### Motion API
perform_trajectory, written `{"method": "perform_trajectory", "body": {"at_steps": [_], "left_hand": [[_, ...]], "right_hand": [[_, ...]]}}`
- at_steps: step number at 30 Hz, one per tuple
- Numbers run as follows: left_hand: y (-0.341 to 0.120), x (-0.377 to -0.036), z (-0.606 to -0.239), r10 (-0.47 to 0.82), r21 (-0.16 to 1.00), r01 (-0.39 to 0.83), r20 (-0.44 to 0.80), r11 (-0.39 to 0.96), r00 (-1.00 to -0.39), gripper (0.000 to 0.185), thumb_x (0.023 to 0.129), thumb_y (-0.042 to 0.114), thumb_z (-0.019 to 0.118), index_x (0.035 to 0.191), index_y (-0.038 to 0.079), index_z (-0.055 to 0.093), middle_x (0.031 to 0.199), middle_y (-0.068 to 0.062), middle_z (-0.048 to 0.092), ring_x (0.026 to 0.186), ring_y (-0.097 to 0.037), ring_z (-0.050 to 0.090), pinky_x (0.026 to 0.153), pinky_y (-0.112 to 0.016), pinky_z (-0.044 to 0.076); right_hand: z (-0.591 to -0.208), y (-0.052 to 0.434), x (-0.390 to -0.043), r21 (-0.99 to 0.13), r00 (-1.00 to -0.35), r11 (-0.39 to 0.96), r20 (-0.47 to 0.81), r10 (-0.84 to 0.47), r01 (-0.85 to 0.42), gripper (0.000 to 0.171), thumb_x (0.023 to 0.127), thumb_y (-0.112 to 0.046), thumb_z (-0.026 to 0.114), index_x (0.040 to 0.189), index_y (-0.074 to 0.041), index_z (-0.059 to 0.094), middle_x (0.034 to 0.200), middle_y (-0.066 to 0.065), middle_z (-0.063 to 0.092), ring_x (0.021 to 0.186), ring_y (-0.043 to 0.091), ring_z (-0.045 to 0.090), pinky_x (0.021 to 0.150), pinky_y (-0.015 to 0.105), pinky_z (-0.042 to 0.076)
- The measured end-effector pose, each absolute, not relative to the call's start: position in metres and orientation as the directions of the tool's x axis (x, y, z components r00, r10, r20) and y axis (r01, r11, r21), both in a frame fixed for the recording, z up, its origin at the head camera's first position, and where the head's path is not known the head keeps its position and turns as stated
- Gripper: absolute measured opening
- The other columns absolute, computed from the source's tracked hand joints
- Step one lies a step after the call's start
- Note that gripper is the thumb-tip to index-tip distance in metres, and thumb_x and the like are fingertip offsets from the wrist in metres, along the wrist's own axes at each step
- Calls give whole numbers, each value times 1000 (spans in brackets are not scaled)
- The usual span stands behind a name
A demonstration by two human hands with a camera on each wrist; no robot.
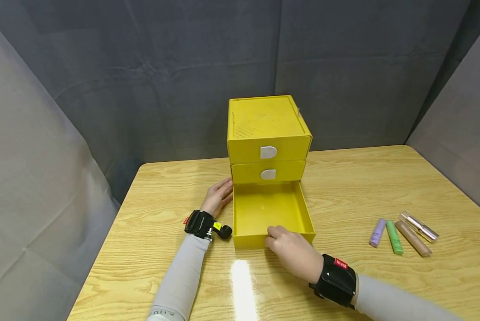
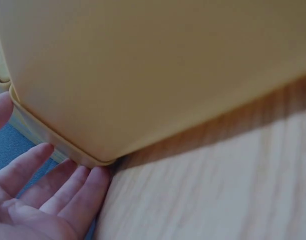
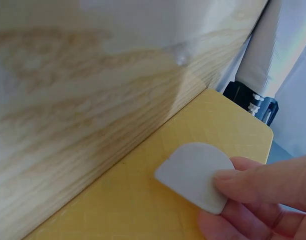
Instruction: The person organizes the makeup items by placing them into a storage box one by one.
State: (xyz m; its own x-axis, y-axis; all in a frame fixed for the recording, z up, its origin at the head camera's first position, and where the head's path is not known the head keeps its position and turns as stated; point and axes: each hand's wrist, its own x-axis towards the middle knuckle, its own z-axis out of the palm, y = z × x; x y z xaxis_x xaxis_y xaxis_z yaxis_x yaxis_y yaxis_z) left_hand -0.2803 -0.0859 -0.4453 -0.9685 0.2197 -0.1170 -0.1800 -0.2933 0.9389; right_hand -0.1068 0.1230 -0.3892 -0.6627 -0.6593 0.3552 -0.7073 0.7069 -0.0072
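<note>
A yellow cabinet [image 1: 268, 117] with stacked drawers stands on the table, its bottom drawer [image 1: 269, 207] pulled out and bare inside. At that drawer's front my right hand [image 1: 293, 253] pinches the white handle tab [image 3: 195, 175] between thumb and fingers; the tab is hidden in the head view. My left hand [image 1: 217, 196] touches the cabinet's left side, low down beside the open drawer. In the left wrist view its fingers [image 2: 75, 197] are nearly straight, fingertips at the cabinet's front edge [image 2: 58, 140]. The two upper drawers are closed, each with a white tab [image 1: 268, 152].
To the right on the wooden table [image 1: 175, 187] lie a purple tube [image 1: 378, 232], a green tube [image 1: 394, 237], a tan tube [image 1: 413, 239] and a clear-and-silver tube [image 1: 419, 226]. A dark grey cloth [image 1: 175, 76] hangs behind the table, with pale cloth at both sides.
</note>
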Motion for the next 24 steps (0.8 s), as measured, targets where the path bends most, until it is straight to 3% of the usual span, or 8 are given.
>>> {"method": "perform_trajectory", "body": {"at_steps": [24], "left_hand": [[-86, -281, -445, 220, 942, -186, -125, -279, -967, 50, 95, 18, 52, 137, -2, 37, 138, -17, 42, 125, -27, 42, 101, -39, 38]], "right_hand": [[-386, 122, -88, 10, -646, 695, 359, -673, -719, 12, 73, 4, 71, 73, -7, 66, 72, -2, 45, 62, 8, 39, 47, 14, 39]]}}
